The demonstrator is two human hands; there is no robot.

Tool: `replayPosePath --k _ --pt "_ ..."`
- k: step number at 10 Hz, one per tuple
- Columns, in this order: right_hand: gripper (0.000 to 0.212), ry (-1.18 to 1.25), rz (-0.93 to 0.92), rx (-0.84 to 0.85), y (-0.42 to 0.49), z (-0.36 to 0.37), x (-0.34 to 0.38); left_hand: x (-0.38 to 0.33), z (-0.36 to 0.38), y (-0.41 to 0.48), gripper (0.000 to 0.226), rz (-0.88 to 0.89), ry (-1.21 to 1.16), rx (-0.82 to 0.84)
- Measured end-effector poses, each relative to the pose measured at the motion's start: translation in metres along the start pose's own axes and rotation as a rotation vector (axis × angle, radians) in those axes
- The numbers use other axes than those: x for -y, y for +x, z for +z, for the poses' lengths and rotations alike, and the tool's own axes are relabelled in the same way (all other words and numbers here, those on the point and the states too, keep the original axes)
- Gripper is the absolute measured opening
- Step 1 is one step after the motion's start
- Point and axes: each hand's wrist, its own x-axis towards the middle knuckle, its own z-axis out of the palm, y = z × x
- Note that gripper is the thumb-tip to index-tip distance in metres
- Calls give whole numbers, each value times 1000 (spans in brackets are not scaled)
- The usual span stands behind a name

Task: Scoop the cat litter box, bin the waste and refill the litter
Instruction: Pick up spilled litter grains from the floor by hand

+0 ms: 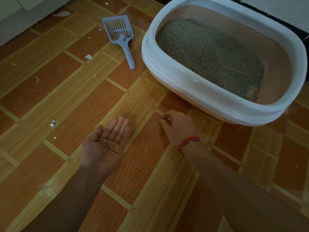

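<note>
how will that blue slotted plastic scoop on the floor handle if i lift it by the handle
The pale blue slotted plastic scoop looks thin and moulded, so it is probably stiff and light. Its wide head may make it nose-heavy when held by the narrow round handle. Lying flat on the smooth patterned floor, it would likely slide rather than roll if pushed.

smooth plastic litter box [168, 71], grainy litter [209, 54]
</note>
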Motion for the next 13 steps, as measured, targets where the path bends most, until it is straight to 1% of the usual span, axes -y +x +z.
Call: replayPosePath --k 3,5,6,7,8,9,10,12,13 --pt "13 -38 -13 25 5 4 3 -1 -5 2 58 1 -8 -15" --pt "19 -120 -38 58 7 6 6 -3 -7 3 56 1 -3 -19" --pt "18 -106 -37 77 5 4 11 -2 -7 3 57 3 1 -17" --pt "16 20 -94 94 -11 2 29 1 -6 3 52 -2 1 -9" --pt "16 156 -212 153 -36 1 60 4 -6 3 45 -20 -1 2" --pt "14 220 -299 204 -51 10 81 6 -9 4 53 -58 21 4" --pt "13 216 -340 225 -57 18 87 9 -8 4 49 -115 25 20" --pt "9 234 -356 273 -60 16 86 10 -7 7 46 -105 22 8" --pt "10 282 -308 194 -55 10 75 9 -3 7 43 -73 2 8"
